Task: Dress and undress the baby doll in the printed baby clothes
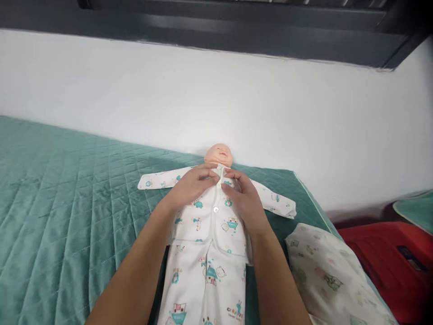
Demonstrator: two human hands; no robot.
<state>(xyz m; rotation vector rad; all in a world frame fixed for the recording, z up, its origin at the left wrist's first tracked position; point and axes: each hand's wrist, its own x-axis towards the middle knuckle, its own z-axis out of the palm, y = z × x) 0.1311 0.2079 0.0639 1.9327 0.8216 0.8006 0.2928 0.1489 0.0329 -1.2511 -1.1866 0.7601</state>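
Note:
A baby doll [219, 154] lies on its back in the head view, its head near the wall. It wears a white printed baby shirt [198, 221] with long sleeves spread to both sides, and matching baby pants [186, 280]. My left hand [195, 183] is at the upper chest, thumb and fingertips closed on the shirt's front edge just below the collar. Opposite it, my right hand [244, 194] has its thumb and fingers on the other front edge, beside a small button. A lower white button [215, 210] shows on the shirt front.
A green quilted bed cover [67, 203] lies beneath the doll. At the right edge of the bed is a folded white printed cloth [331, 271], with a red plastic object [389, 253] beyond it. A white wall [135, 90] and dark frame [203, 27] stand behind.

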